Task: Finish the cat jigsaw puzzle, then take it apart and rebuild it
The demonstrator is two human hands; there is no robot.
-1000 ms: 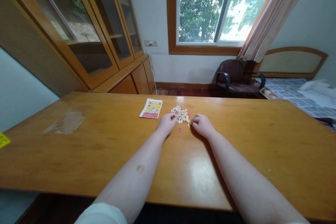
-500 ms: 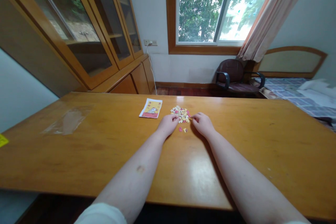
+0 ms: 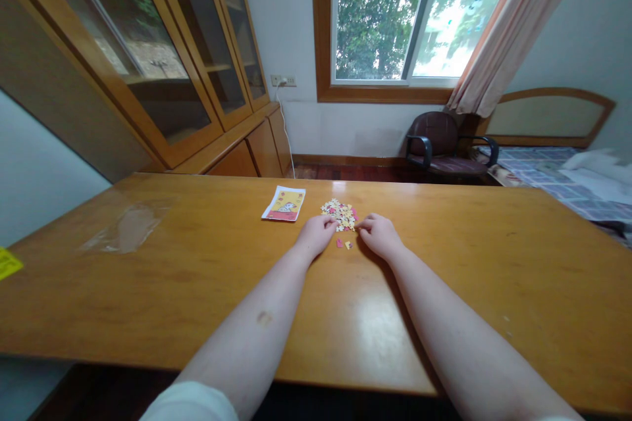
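A small heap of jigsaw puzzle pieces (image 3: 342, 212), white, yellow and pink, lies on the wooden table. My left hand (image 3: 317, 233) is at the heap's left edge, its fingers curled together; what they hold, if anything, is hidden. At the right edge of the heap my right hand (image 3: 379, 233) has thumb and fingers pinched at a small yellowish puzzle piece (image 3: 356, 227). Two loose pieces lie apart, nearer to me, between the hands: a pink piece (image 3: 339, 243) and a yellow piece (image 3: 348, 245). Left of the heap lies a picture card (image 3: 285, 204) with a white figure on yellow and red.
A crumpled clear plastic bag (image 3: 127, 229) is on the left of the table (image 3: 222, 289). Something yellow (image 3: 8, 264) shows at the left edge. Beyond the table stand a glass-doored cabinet (image 3: 230, 117), a dark chair (image 3: 437, 138) and a bed (image 3: 533, 168).
My right hand's fingertips have come slightly down and in at the heap's right edge, where a yellow piece showed at them before. My left hand has barely moved.
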